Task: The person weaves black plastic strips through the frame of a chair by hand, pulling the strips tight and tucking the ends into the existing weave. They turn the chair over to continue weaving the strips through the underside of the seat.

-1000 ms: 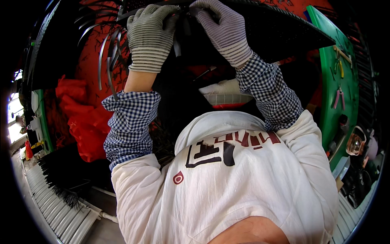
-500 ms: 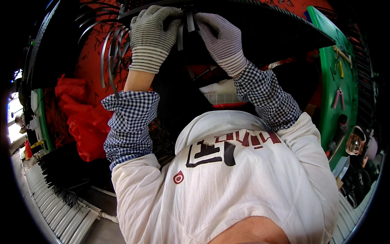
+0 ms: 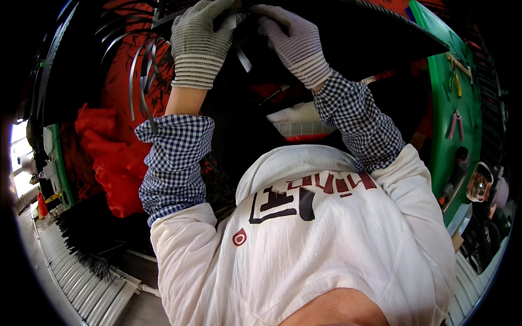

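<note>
Both my hands wear striped knit gloves and are at the top, by a black woven piece (image 3: 359, 35). My left hand (image 3: 200, 46) is closed, with a flat, shiny dark strip (image 3: 243, 57) at its thumb and index finger; the strip's loose end hangs down between my hands. My right hand (image 3: 296, 46) has its fingers bent toward the same spot, thumb and index finger close together. What lies in its grip is lost against the black. More loose dark strips (image 3: 144, 73) fan out and curl down beside my left hand.
Red fabric (image 3: 111, 157) lies bunched at the left. A green board (image 3: 454, 125) at the right carries pliers (image 3: 455, 125) and a hammer (image 3: 459, 64). White slatted surfaces (image 3: 89, 288) stand at the lower left. A pale padded piece (image 3: 299, 122) lies below my right hand.
Both hands have moved slightly up toward the top edge. The strip between them has shifted and its free end now slants to the right, apart from my right hand.
</note>
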Demonstrator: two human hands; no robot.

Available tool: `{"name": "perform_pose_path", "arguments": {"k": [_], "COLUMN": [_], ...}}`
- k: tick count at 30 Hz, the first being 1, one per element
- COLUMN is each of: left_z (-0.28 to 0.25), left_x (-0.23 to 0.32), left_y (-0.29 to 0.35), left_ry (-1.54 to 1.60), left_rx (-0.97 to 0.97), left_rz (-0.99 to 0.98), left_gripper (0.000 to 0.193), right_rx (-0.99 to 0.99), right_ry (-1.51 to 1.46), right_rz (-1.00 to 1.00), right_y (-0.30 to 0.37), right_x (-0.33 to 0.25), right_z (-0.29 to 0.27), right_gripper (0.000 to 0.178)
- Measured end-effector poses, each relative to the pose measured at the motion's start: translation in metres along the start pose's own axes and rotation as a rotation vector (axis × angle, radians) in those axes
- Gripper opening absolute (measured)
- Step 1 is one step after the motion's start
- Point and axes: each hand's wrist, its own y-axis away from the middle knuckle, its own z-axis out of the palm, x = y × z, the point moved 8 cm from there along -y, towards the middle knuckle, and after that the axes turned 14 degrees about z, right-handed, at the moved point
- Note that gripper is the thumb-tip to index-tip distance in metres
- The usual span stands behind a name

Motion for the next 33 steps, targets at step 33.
{"name": "perform_pose_path", "arguments": {"k": [33], "left_z": [0.024], "left_x": [-0.039], "left_y": [0.046], "left_ry": [1.046], "left_rx": [0.204], "left_rz": [-0.173], "left_gripper": [0.029], "right_rx": [-0.030], "right_ry": [-0.093], "right_rz": [-0.030], "right_y": [0.001], "right_x": [0.016], "right_z": [0.020], "right_gripper": [0.023]}}
